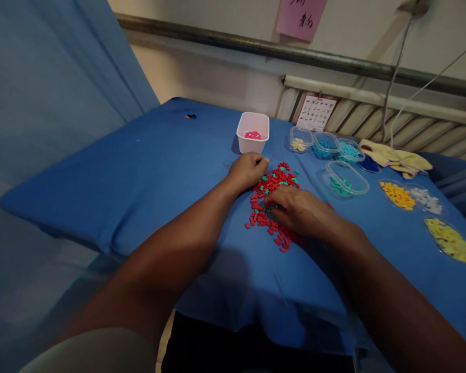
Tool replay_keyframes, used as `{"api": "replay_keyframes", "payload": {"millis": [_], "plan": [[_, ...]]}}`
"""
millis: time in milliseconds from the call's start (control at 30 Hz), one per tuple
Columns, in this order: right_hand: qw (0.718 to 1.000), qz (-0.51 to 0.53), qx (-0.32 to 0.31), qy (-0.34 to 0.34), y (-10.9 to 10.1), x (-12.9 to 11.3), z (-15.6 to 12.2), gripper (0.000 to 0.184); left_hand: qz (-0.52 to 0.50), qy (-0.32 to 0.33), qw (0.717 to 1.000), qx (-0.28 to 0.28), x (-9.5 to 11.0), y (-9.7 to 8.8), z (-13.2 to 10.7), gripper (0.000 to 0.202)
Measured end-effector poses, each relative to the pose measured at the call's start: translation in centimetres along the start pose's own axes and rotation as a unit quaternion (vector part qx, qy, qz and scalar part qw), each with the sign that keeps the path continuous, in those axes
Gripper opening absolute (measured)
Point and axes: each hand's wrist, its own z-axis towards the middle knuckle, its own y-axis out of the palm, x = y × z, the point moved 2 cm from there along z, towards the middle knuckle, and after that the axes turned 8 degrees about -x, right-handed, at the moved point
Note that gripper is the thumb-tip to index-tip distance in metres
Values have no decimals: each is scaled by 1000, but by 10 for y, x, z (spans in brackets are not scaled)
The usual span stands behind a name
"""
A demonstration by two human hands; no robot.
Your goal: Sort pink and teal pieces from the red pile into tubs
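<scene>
A loose pile of small red pieces point(258, 219), with some green ones point(255, 211) mixed in, lies spread on the blue cloth point(171, 171). At the pile's upper left edge rests my left hand point(247, 171), its fingers curled and closed; what they hold, if anything, is hidden. My right hand point(297, 207) reaches down into the middle of the pile from the right. Its fingers are bent together among the red and green pieces, and their tips are partly hidden. Beyond my left hand stands a white tub point(252, 146) with red or pink pieces inside.
To the right, a clear container point(361, 185) holds green pieces. Behind it are clear tubs with cream point(298, 146), blue point(323, 150) and turquoise pieces point(348, 150). Orange point(398, 196), white point(426, 200) and yellow pieces point(450, 241) sit farther right, near a yellow cloth point(396, 157).
</scene>
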Motion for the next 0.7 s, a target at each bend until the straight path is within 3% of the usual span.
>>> {"api": "replay_keyframes", "payload": {"millis": [200,333,467,567,633,700], "plan": [[997,23,70,7,-1,5,-3,27,8,-4,1000,-6,1,-1,0,44],[979,52,189,59,-22,15,-18,20,1,-3,1000,-6,2,-2,-1,43],[920,5,357,164,-48,44,-50,16,-4,-5,1000,-5,2,-1,-2,43],[865,-17,435,251,-57,75,-74,14,-6,-2,1000,-5,1,-1,-1,42],[837,54,465,284,-59,92,-83,18,1,2,1000,-5,1,-2,1,42],[804,191,484,288,-60,102,-86,22,9,-1,1000,-6,1,-4,3,41]]}}
